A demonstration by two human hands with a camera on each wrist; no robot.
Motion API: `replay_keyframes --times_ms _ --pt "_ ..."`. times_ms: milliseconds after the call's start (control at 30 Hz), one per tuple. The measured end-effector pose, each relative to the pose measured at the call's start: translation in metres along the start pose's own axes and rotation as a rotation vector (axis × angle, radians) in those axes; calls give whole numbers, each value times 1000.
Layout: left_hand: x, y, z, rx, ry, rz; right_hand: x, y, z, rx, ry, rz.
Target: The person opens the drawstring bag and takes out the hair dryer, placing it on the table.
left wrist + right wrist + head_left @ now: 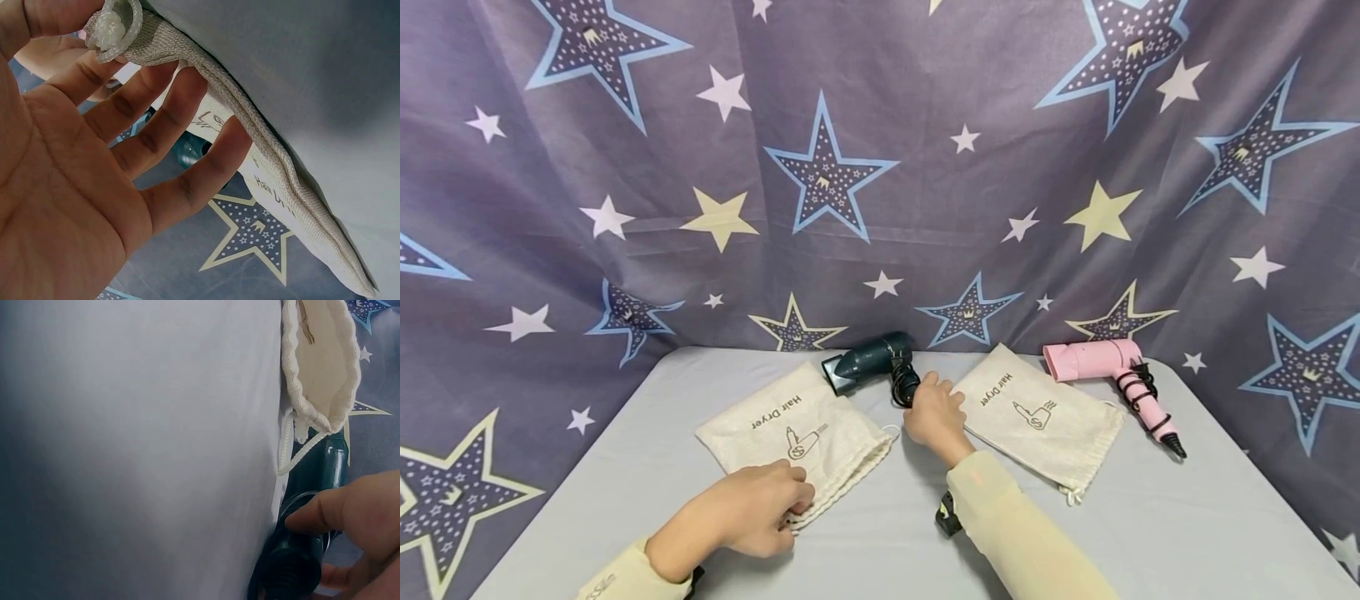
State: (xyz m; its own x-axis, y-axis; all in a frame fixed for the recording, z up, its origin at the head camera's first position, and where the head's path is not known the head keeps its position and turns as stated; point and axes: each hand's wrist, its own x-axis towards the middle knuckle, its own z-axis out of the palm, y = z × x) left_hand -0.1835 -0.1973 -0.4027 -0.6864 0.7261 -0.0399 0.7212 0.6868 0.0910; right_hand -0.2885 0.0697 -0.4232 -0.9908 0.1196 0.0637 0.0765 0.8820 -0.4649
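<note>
A dark green hair dryer (867, 363) lies at the back middle of the table, its black cord bundled at the handle. My right hand (936, 417) grips that handle (294, 559), with the thumb on one side and fingers on the other in the right wrist view. Left of it, a cream drawstring bag (775, 421) printed "Hair Dryer" lies flat, its mouth (322, 369) slightly parted. My left hand (752, 510) pinches the near corner of the bag's mouth, beside the drawstring knot (107, 30); the other fingers touch the bag's edge (275, 150).
A second cream drawstring bag (1037, 425) lies right of my right hand. Beyond it, a pink hair dryer (1093, 360) rests with its black cord wound round the handle. Star-patterned cloth (910, 200) hangs behind the grey-covered table (880, 558).
</note>
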Motion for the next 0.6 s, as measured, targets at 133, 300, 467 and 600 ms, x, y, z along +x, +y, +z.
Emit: replay_keyframes --times_ms 133,300,467,600 --pt "0 0 0 2 -7 -5 0 2 -2 3 2 -11" --pt "-1 0 1 7 -7 -11 -1 4 -4 -10 -3 -32" --pt "-1 -1 -1 -1 0 2 -2 7 -12 -27 -30 -72" --pt "0 -3 -6 -28 2 11 -3 12 -22 -22 -47 -110"
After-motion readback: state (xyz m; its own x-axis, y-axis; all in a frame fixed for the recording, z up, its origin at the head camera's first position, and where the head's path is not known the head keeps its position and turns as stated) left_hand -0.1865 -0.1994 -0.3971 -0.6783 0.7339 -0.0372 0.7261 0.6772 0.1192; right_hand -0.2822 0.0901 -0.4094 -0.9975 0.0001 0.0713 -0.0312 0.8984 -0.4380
